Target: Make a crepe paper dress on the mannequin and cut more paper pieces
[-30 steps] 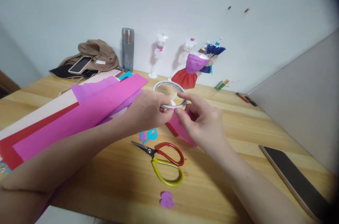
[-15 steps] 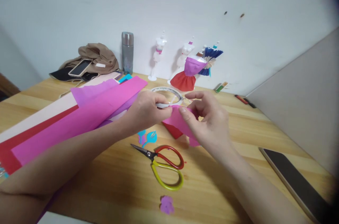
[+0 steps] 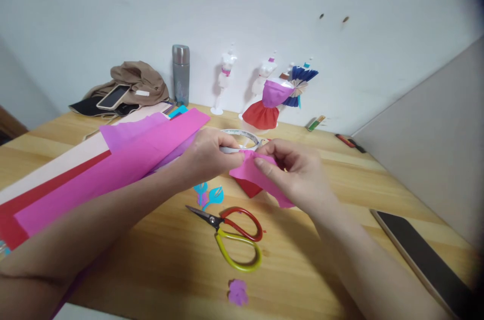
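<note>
Between my two hands is a piece of pink crepe paper, gathered in small folds along its upper edge. My left hand pinches its left top corner between thumb and forefinger. With thumb and fingertips closed, my right hand grips the same edge a little to the right. A roll of double-sided tape lies just behind the fingers. Under the pink paper a red piece of paper shows on the table. Scissors with one red and one yellow handle lie in front, blades pointing left.
Blue paper leaves and a purple paper flower lie near the scissors. Crepe sheets are stacked at left. Small mannequins, one in a purple and red dress, and a thermos stand along the wall. A phone lies right.
My right hand has closed its raised forefinger onto the pink paper's edge and turned slightly. The paper now hangs more spread out, and its top edge looks more gathered.
</note>
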Demonstrator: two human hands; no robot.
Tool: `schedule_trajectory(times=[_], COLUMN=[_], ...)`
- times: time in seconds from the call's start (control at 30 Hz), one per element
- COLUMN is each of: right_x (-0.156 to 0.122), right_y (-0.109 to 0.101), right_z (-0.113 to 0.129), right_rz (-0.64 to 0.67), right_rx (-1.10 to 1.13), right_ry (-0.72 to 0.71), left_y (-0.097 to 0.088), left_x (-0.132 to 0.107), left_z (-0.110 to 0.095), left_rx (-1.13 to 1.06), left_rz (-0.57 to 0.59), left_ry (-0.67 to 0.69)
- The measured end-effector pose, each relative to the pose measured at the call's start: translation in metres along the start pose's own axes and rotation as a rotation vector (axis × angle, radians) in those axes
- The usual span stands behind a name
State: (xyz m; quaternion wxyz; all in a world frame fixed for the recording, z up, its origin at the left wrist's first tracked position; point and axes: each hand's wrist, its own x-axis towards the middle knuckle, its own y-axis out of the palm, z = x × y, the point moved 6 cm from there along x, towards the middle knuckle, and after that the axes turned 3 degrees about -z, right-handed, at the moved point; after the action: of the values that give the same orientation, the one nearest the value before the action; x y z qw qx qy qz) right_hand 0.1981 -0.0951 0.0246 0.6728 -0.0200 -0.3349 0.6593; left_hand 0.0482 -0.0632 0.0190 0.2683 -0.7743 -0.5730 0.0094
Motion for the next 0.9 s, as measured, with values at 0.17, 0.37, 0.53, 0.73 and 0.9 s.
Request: schedule_trajectory(times=[0.17,0.37,0.53,0.73,0.9], right_x=[-0.002,-0.007,-0.009,-0.005,-0.003], right_y=[-0.003,0.004,0.006,0.003,0.001], right_z=[0.0,0.01,0.013,0.005,0.0], right_rz=[-0.088,-0.074,-0.082,-0.092,-0.124], right_rx=[-0.072,-0.101,-0.108,-0.107,-0.108], right_ry=[-0.042,-0.092,-0.107,-0.09,-0.075], left_y=[0.0,0.001,0.001,0.001,0.001], left_x=[0.0,0.0,-0.001,-0.001,-0.002], left_z=[0.001,0.001,-0.002,0.001,0.0], left_rx=[0.028,0.051,0.039,0.044,0.052], left_rz=[-0.004,-0.02,-0.031,-0.03,-0.046], left_ry=[0.025,0.08,0.108,0.105,0.141])
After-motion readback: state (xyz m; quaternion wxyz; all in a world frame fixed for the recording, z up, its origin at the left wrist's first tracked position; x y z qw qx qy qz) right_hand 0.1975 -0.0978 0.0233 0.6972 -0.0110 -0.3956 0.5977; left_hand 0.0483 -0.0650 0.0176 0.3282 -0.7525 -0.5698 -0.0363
